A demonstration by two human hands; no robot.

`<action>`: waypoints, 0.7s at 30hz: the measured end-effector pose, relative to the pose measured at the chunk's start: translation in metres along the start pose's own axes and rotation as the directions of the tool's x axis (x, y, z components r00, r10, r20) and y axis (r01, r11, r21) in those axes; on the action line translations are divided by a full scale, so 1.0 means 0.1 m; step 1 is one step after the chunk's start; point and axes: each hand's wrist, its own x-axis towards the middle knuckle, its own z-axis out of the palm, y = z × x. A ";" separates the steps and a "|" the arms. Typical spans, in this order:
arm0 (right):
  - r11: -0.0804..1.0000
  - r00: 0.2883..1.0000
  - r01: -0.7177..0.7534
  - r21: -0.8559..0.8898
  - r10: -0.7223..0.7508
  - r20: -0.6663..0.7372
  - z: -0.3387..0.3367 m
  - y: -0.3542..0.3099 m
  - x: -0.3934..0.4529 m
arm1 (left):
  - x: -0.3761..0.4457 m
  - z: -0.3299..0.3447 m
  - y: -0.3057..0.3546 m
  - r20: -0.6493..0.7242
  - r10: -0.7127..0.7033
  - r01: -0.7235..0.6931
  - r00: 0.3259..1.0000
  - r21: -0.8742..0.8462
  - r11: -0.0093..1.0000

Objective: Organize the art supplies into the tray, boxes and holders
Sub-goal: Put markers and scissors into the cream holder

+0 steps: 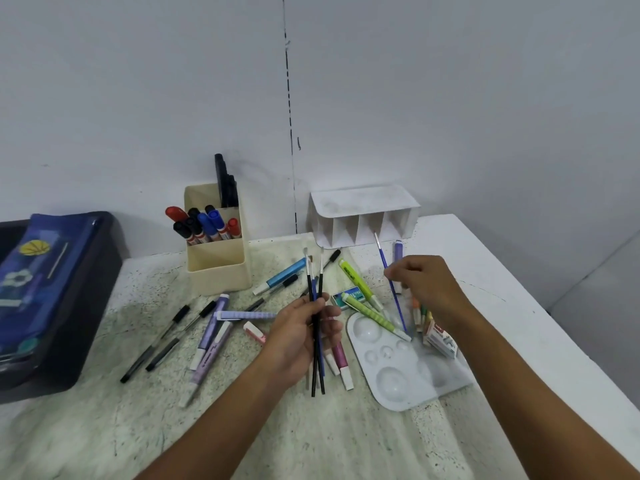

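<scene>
While the left hand (304, 336) grips a bunch of paintbrushes (317, 327) upright, fingers curled round the black and blue handles with the bristles pointing away from the person, the right hand (427, 284) pinches a single blue brush (389, 271) near its middle, holding it tilted above the clutter. Just below the right hand lies a white paint palette (408, 372) on the desk (311, 438), with green highlighters (367, 308) and a small box (441, 337) touching or overlapping its far edge. Between the two hands sits a blue-green eraser packet (348, 296); its printing is too blurred to read. Left of the left hand, black pens (162, 337) and lilac highlighters (211, 344) lie scattered. Beyond the left hand stands a cream holder (218, 265) filled with red, blue and black markers (204, 225). Beyond the right hand, against the wall, is a white divided organizer (363, 216). Far to the left of both hands, a dark tray (86, 306) carries a blue pencil case (38, 282) whose markings cannot be made out.
</scene>
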 end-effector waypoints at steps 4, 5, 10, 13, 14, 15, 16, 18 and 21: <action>0.956 0.982 -0.068 0.285 0.013 0.190 0.19 -0.17 -0.08 | -0.05 -0.02 0.05 -0.026 0.077 -0.077 0.997 0.004 0.997; 0.949 0.976 -0.074 0.307 0.005 0.220 0.26 -0.22 -0.09 | -0.07 -0.04 0.08 -0.042 0.104 -0.103 0.994 0.021 0.994; 0.952 0.940 -0.094 0.290 -0.011 0.340 0.58 -0.44 -0.10 | -0.21 -0.19 0.29 -0.109 0.297 -0.256 0.948 0.288 0.923; 0.962 0.910 -0.096 0.256 -0.019 0.414 0.74 -0.60 -0.07 | -0.33 -0.30 0.48 -0.085 0.397 -0.332 0.914 0.407 0.851; 0.965 0.898 -0.092 0.247 -0.028 0.440 0.78 -0.65 -0.07 | -0.37 -0.33 0.55 -0.069 0.412 -0.343 0.908 0.441 0.829; 0.967 0.885 -0.083 0.242 -0.040 0.464 0.84 -0.73 -0.06 | -0.43 -0.37 0.64 -0.051 0.431 -0.359 0.901 0.470 0.806; 0.968 0.879 -0.073 0.241 -0.052 0.474 0.88 -0.79 -0.05 | -0.48 -0.40 0.73 -0.031 0.446 -0.373 0.895 0.497 0.783; 0.969 0.873 -0.034 0.244 -0.090 0.479 0.98 -0.94 -0.02 | -0.57 -0.44 0.95 0.004 0.487 -0.400 0.874 0.574 0.714; 0.960 0.853 0.076 0.269 -0.202 0.481 1.09 -1.23 0.03 | -0.72 -0.45 1.35 0.051 0.570 -0.462 0.820 0.648 0.606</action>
